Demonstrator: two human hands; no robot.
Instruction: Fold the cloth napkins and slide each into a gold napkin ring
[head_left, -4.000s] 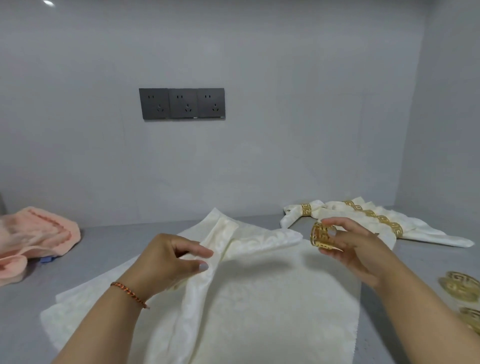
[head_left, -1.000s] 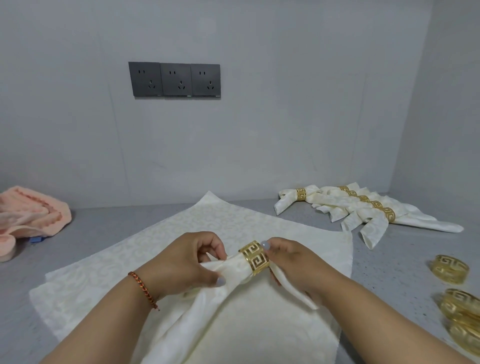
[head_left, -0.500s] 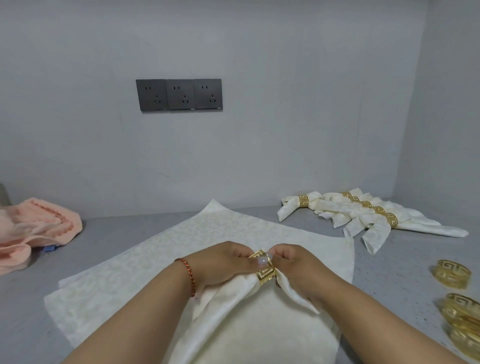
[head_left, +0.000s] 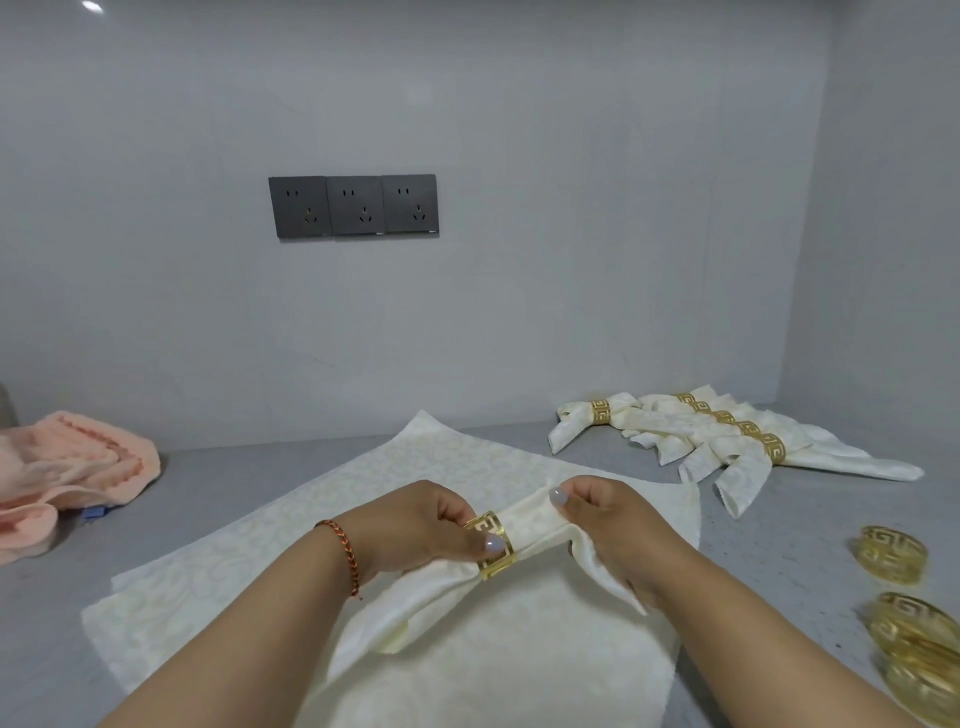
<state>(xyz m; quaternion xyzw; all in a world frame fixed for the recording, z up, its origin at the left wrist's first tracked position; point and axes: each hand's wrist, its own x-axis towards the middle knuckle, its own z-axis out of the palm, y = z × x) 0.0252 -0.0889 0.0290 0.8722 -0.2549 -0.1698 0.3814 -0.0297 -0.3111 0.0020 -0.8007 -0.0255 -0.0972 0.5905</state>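
Nearest the viewer, a flat napkin (head_left: 519, 670) lay spread on the grey counter (head_left: 260, 483), directly under both hands. Above it the left hand (head_left: 415, 530) held a gold ring (head_left: 491, 552), thumb curled over its front face and the other fingers tucked behind. A folded napkin (head_left: 431, 597) ran through that ring, its loose tail trailing back toward the left wrist. Just right of the ring, the right hand (head_left: 608, 525) pinched the end that had come through, thumb on top and fingers curled beneath, with a corner hanging below the palm.

The cloth looked soft, light and limp, so it would likely bunch at the ring unless kept taut; pulling from the gathered end close to the ring seemed the better hold. The ring looked stiff, smooth and probably slippery, best steadied by its sides.

Right of the right-hand fingers, spare rings (head_left: 892, 554) sat on the counter. Beyond them lay finished napkins (head_left: 727, 441) in a row, each in its ring. Far left of the left-hand fingers was a pink towel (head_left: 67, 467), and on the wall beyond, three sockets (head_left: 353, 206).
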